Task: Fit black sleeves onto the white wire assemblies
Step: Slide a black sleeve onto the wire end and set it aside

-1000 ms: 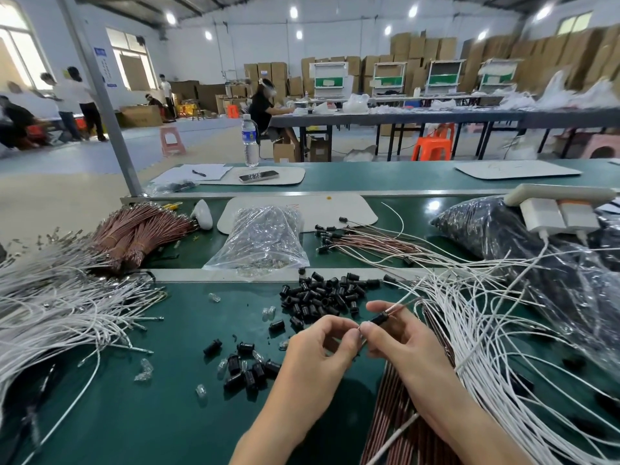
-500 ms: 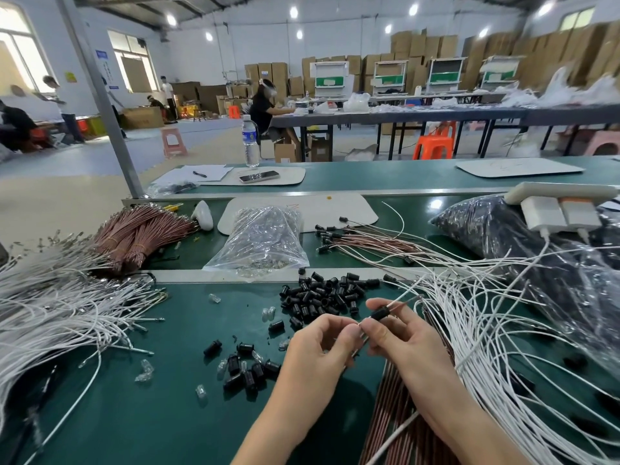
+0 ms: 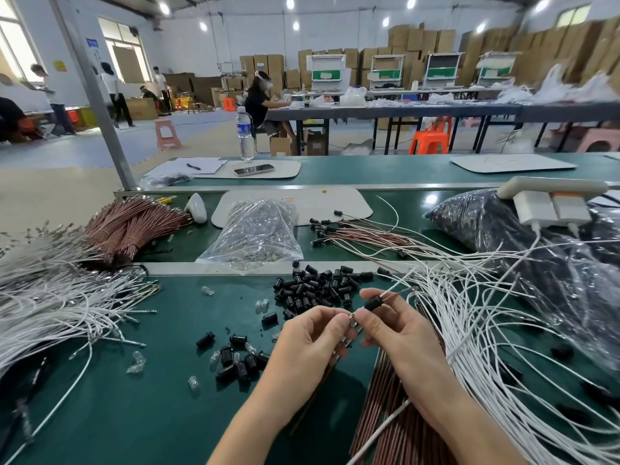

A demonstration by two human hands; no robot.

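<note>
both my hands are raised just above the green table (image 3: 117, 397), close together with fingertips almost touching. my right hand (image 3: 399, 327) pinches one black sleeve (image 3: 374, 303) between thumb and forefinger, the other fingers loosely curled beneath. a white wire (image 3: 396, 286) comes out of the far end of that sleeve and runs up and to the right toward the big spread of white wires (image 3: 486, 330) lying on my right side. my left hand (image 3: 312, 333) is curled, thumb and forefinger pinched on the wire's small metal tip (image 3: 352, 319), which sticks out of the near end of the sleeve, between the two hands. just beyond my fingers lies a loose pile of black sleeves (image 3: 318, 286), and a smaller cluster of sleeves (image 3: 238, 360) sits near my left wrist with a few clear plastic bits (image 3: 136, 362) scattered around it. under my right forearm runs a bundle of brown wires (image 3: 396, 414). on my far left another heap of white wires (image 3: 43, 307) fans across the table, with tied brown bundles (image 3: 134, 223) behind it. a clear plastic bag (image 3: 258, 233) of small parts rests past the sleeve pile, and a bigger bag of dark parts (image 3: 503, 236) sits to the right, a white power strip (image 3: 550, 203) lying on top of it.
</note>
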